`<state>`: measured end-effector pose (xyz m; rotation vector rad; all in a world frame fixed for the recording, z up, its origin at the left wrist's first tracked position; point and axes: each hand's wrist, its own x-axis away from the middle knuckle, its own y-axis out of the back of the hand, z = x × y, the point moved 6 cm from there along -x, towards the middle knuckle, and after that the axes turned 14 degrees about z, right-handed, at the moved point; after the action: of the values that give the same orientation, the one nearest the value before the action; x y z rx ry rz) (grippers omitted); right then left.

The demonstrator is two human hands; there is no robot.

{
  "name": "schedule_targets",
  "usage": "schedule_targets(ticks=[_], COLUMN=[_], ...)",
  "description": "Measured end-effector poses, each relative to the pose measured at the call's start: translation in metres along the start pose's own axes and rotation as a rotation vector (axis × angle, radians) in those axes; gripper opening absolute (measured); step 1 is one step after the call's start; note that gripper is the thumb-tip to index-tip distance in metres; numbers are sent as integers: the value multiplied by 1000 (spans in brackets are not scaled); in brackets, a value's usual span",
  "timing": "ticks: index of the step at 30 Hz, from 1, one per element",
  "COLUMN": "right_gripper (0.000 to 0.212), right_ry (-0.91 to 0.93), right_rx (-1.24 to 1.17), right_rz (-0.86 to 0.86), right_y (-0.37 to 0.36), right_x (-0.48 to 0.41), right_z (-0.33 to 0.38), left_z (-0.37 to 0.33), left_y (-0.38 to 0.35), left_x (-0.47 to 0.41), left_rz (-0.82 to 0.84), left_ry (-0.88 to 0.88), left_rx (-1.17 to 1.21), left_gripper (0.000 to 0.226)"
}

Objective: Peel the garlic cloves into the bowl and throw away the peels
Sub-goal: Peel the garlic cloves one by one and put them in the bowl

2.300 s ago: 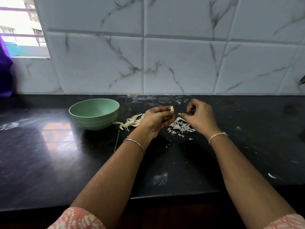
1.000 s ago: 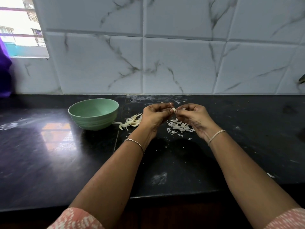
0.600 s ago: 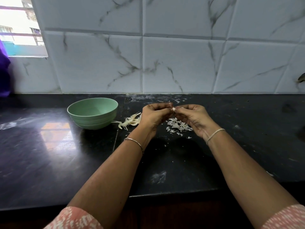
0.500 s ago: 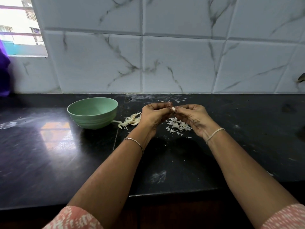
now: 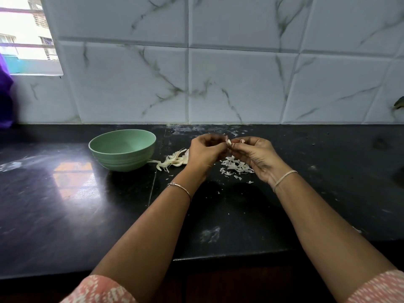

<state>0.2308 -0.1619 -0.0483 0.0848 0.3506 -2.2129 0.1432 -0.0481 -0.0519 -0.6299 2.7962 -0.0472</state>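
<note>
Left hand [image 5: 204,154]: fingers curled, tips pinching a small pale garlic clove [image 5: 228,142], held above the counter.
Right hand [image 5: 255,156]: fingertips pinch the same clove from the other side.
Peels: white papery garlic flakes [image 5: 236,167] scattered under the right hand.
Strips: a pale stringy garlic heap [image 5: 175,160] beside the left hand.
Bowl: round pale-green bowl [image 5: 122,149], upright, just left of the strips.
Surface: glossy black stone countertop [image 5: 65,193].

Glossy black stone counter [image 5: 65,204], matt green bowl [image 5: 122,159], papery peels [image 5: 236,167]
</note>
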Motion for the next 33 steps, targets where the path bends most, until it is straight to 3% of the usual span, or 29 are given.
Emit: schedule_targets(ticks=[4,8,14,28,33], right_gripper=[10,14,18,9,9], right_ry=[15,25,39,26,3], right_rx=[9,69,149,127,153], right_rz=[-13,31,37,36,12], right_y=[1,-4,-5,-2,1], right_x=[1,4,6,5,5], right_z=[3,6,8,7,7], left_z=[-10,-17,-20,-21,-27], left_y=[-2,-5,2,3,-1], left_x=[1,5,5,4,6], left_rz=[-49,-66,-124,-73,-35], left_ry=[-88,-149,-162,-143,-210], left_rx=[-417,-559,-576,-516,-748], left_gripper=[15,19,14,15,14])
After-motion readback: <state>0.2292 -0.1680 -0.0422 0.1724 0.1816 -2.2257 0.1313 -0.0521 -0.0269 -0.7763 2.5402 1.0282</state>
